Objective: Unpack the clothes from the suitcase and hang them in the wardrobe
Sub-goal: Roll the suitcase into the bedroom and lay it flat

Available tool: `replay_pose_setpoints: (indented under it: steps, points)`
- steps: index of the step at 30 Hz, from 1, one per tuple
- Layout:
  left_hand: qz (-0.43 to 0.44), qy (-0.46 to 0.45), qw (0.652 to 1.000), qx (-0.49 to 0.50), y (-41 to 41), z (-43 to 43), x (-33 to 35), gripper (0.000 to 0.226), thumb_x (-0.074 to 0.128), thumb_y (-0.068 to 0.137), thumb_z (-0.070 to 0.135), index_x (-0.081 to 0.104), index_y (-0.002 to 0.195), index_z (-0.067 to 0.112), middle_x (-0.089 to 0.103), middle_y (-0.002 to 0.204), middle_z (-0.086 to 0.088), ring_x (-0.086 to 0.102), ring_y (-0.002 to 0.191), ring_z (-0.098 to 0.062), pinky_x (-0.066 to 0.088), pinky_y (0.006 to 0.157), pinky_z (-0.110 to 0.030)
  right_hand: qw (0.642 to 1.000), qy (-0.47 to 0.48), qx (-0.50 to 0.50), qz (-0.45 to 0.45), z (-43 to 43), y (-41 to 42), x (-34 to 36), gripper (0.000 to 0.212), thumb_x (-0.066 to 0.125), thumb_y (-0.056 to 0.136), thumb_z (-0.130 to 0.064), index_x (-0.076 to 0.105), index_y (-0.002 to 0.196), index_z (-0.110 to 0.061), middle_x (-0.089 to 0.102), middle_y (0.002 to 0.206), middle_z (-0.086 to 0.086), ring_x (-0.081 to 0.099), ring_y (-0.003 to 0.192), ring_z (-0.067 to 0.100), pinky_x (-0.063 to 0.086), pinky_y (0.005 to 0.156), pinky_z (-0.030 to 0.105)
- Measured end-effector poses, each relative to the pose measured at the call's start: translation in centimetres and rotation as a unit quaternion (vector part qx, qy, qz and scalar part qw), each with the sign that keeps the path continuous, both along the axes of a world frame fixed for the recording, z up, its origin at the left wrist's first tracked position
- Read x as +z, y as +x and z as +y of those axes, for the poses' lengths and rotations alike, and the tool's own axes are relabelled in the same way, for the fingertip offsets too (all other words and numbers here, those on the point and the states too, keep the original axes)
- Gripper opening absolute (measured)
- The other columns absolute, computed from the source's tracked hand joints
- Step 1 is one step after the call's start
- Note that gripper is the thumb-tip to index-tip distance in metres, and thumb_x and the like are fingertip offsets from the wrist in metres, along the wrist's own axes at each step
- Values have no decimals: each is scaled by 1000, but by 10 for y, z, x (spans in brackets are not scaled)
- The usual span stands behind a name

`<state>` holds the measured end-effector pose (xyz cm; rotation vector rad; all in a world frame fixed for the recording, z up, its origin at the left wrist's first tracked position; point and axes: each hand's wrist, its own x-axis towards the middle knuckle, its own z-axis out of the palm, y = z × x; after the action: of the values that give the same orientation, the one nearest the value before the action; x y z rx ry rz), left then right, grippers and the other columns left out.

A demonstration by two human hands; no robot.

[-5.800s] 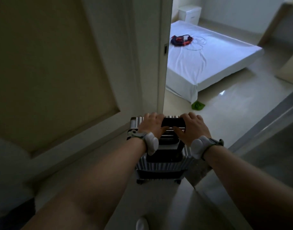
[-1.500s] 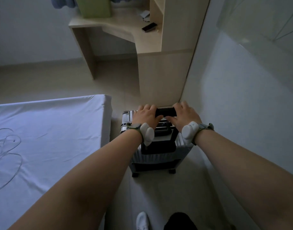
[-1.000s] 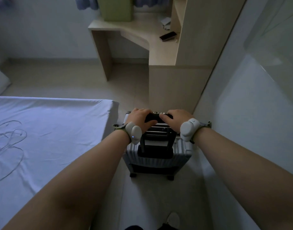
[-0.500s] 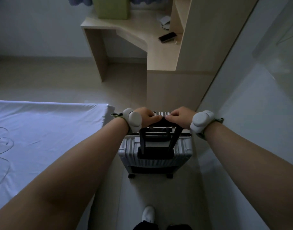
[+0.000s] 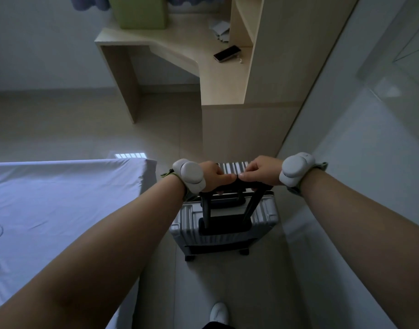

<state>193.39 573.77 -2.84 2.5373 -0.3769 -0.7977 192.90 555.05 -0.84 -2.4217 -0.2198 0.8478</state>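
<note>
Left hand (image 5: pixel 211 175) and right hand (image 5: pixel 259 170) grip the black telescopic handle (image 5: pixel 241 186) of the silver ribbed hard-shell suitcase (image 5: pixel 263 216), upright and closed just below them: looks like step 1, parking it, and next it wants laying flat and unlatching.

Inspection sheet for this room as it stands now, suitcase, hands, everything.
Surface: pale tiled floor, with the suitcase standing on it.
Job's things: silver suitcase upright and closed, handle extended; no clothes seen.
Clutter: phone and papers on the desk.
Grippers: left hand and right hand both grip the handle.
Cables: thin white cable on the bed.
Surroundings: bed on the left, glossy white panel on the right.
</note>
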Motion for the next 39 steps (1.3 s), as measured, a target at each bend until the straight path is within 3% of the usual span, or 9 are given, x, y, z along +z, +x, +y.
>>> replay_pose_setpoints:
  steps: [11, 15, 18, 21, 24, 27, 30, 34, 39]
  points:
    - [-36, -14, 999, 14, 1, -6, 3, 48, 49, 91, 49, 57, 57, 16, 53, 54, 3, 45, 50, -11, 35, 51, -24, 997, 32, -16, -67, -3, -4, -10, 34, 58, 91, -30, 60, 59, -19, 51, 54, -6, 46, 54, 11, 37, 58, 28]
    - [-30, -1, 999, 12, 2, -8, -4, 49, 46, 92, 49, 54, 56, 17, 51, 53, 4, 45, 50, -11, 34, 50, -24, 998, 7, 2, -62, -3, 2, -17, 33, 56, 91, -34, 65, 69, -11, 53, 60, -2, 49, 60, 14, 40, 62, 33]
    - [16, 20, 1000, 0, -6, -10, -31, 45, 44, 94, 48, 61, 71, 13, 56, 63, 1, 51, 59, -15, 39, 58, -25, 998, -41, 25, -37, 0, -4, -45, 34, 53, 92, -36, 70, 84, -8, 61, 71, 2, 55, 67, 17, 44, 66, 32]
    - [44, 40, 998, 2, -9, -11, -69, 45, 44, 93, 50, 63, 80, 12, 60, 72, -4, 55, 69, -19, 41, 65, -28, 992, -105, 42, -57, 3, -9, -82, 34, 48, 91, -47, 70, 90, -21, 68, 86, -1, 62, 81, 18, 51, 80, 36]
    - [73, 65, 995, 8, -9, -15, -108, 47, 42, 94, 49, 67, 99, 10, 62, 84, -4, 56, 76, -19, 41, 61, -26, 985, -151, 55, -62, 6, -10, -124, 36, 43, 92, -50, 70, 97, -28, 69, 96, -5, 61, 94, 19, 49, 86, 35]
    - [57, 74, 995, 33, -15, -17, -136, 46, 42, 94, 50, 68, 100, 12, 66, 91, -7, 57, 79, -20, 44, 67, -29, 981, -174, 46, -74, 9, -16, -155, 34, 41, 92, -52, 68, 100, -33, 68, 105, -6, 54, 109, 21, 43, 96, 38]
    - [15, 83, 996, 33, -18, -16, -165, 46, 42, 93, 51, 69, 94, 13, 65, 96, -9, 57, 84, -23, 42, 69, -30, 988, -147, 7, -53, 9, -17, -186, 33, 45, 92, -50, 69, 101, -31, 69, 105, -3, 53, 110, 22, 45, 94, 39]
    - [-8, 65, 996, 57, -26, -14, -196, 40, 46, 92, 49, 65, 102, 15, 54, 108, -9, 47, 105, -27, 40, 86, -33, 992, -104, -53, -54, 9, -24, -218, 31, 50, 90, -49, 71, 97, -28, 70, 99, -3, 58, 103, 22, 51, 85, 38]
    - [-64, 45, 993, 89, -40, -18, -226, 39, 44, 94, 45, 62, 110, 14, 51, 110, -8, 43, 108, -27, 37, 92, -32, 987, -93, -68, -111, 12, -39, -250, 34, 47, 95, -37, 64, 116, -16, 58, 116, 7, 50, 110, 26, 42, 92, 35]
